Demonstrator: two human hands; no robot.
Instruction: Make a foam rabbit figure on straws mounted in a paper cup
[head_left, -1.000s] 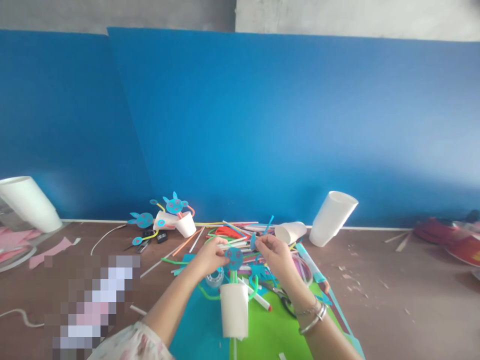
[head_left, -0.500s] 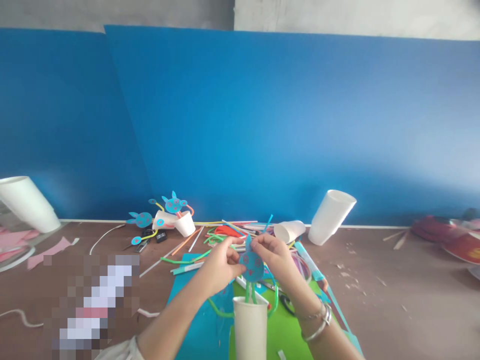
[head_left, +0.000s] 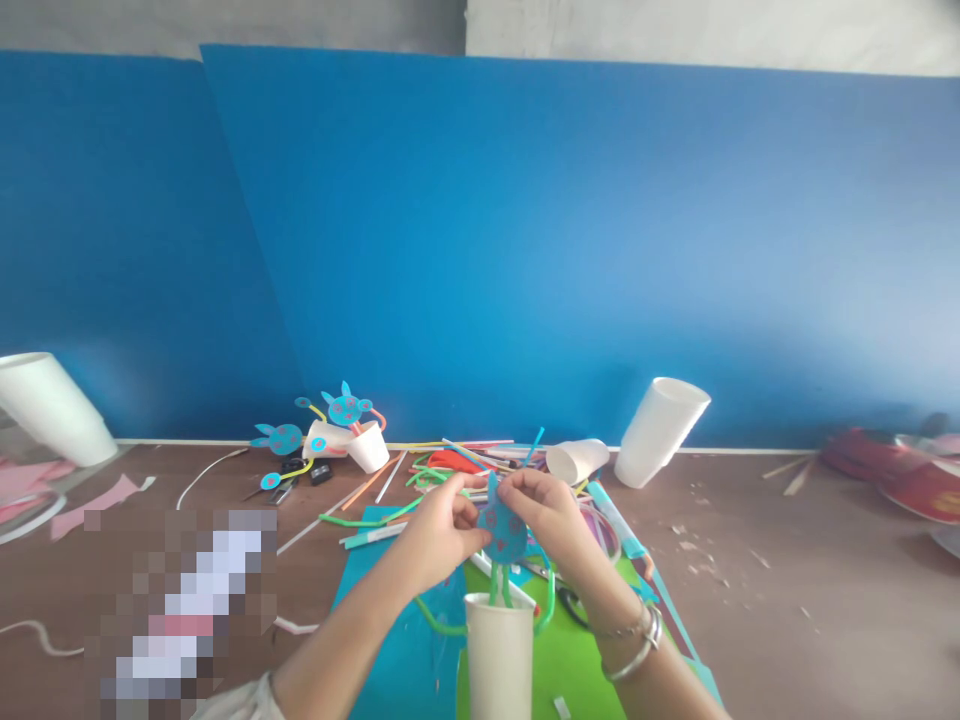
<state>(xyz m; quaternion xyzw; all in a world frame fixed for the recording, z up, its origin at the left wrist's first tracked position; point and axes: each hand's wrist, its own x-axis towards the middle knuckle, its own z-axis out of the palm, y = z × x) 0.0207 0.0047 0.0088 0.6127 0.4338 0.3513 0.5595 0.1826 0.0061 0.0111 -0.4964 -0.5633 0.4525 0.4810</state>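
While the left hand [head_left: 446, 525] pinches the near-side edge of a blue paper rabbit face [head_left: 506, 535] between thumb and curled fingers, the right hand [head_left: 547, 505] has its fingers nearly closed on the blue paper ear [head_left: 492, 490] at its top. Green straws [head_left: 500, 588] run below the face into an upright white paper cup [head_left: 499, 660] at six o'clock. Scissors [head_left: 574, 607] lie between four and five, partly hidden, over a green sheet [head_left: 577, 665]; a blue sheet [head_left: 397, 660] spreads toward seven. At ten o'clock sit finished-looking rabbit figures [head_left: 346, 409]; at two, a tilted cup stack [head_left: 661, 435]. Paper scraps [head_left: 703, 568] dot the brown tabletop [head_left: 810, 620]. Beyond, a blue panel [head_left: 487, 250] fronts a grey wall [head_left: 712, 35]. Markings on the red item [head_left: 919, 480] near three o'clock are too blurred to read.
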